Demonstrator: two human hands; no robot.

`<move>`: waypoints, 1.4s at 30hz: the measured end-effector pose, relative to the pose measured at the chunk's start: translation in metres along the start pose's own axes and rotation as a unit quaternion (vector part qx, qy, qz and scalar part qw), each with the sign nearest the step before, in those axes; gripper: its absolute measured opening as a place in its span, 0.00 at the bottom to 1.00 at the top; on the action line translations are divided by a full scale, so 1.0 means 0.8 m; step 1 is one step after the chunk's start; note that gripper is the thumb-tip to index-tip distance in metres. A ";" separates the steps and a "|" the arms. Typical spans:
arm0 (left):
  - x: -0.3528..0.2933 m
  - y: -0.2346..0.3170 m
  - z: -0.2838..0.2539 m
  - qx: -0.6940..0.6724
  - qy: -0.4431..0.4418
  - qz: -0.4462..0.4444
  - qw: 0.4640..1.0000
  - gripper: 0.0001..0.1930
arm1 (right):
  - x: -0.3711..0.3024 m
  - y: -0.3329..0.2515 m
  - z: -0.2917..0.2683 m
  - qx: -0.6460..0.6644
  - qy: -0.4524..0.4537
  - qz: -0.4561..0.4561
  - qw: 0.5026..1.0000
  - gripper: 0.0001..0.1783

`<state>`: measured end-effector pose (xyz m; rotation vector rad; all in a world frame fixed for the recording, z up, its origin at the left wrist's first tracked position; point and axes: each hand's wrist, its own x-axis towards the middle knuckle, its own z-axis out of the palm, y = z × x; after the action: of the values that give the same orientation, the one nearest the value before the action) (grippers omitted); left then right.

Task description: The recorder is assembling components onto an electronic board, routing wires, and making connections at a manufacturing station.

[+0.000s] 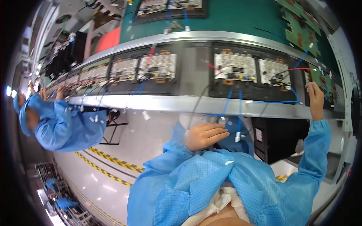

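Observation:
My left hand (206,135) is held in front of my body, below the rail's near edge, palm down with the fingers stretched out and nothing in it. At the right end of the line my right hand (316,98) is raised beside a dark tray with a green board (323,81). Its fingers are loosely bent, and I see nothing held in them; whether the fingertips touch the tray is unclear. Left of it lies a black tray (247,90) carrying two white circuit boards (234,67) with red, black and blue wires. Blue wires (240,113) with white connectors hang over the rail.
A metal rail (166,102) edges the line. More board trays (124,71) run leftward to a co-worker in blue (64,120). Beyond is a green surface (237,19) with another tray and green panels (301,28). A black box (279,135) stands beneath the rail.

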<state>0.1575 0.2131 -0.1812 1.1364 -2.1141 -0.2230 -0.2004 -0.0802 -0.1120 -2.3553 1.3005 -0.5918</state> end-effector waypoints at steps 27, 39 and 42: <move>-0.047 -0.031 -0.106 0.137 0.218 -0.129 0.958 0.11 | 0.018 -0.014 0.105 0.484 -0.060 0.176 0.855 0.25; 0.017 -0.021 -0.046 0.123 0.184 -0.177 0.959 0.07 | 0.017 -0.004 0.106 0.525 -0.087 0.172 0.829 0.32; 0.041 -0.013 -0.027 0.133 0.183 -0.163 0.960 0.08 | 0.018 -0.009 0.102 0.519 -0.107 0.141 0.836 0.34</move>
<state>0.1667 0.1853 -0.1535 1.5527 -1.6576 0.1219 -0.1451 -0.0787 -0.1745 -1.2581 0.8457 -0.6732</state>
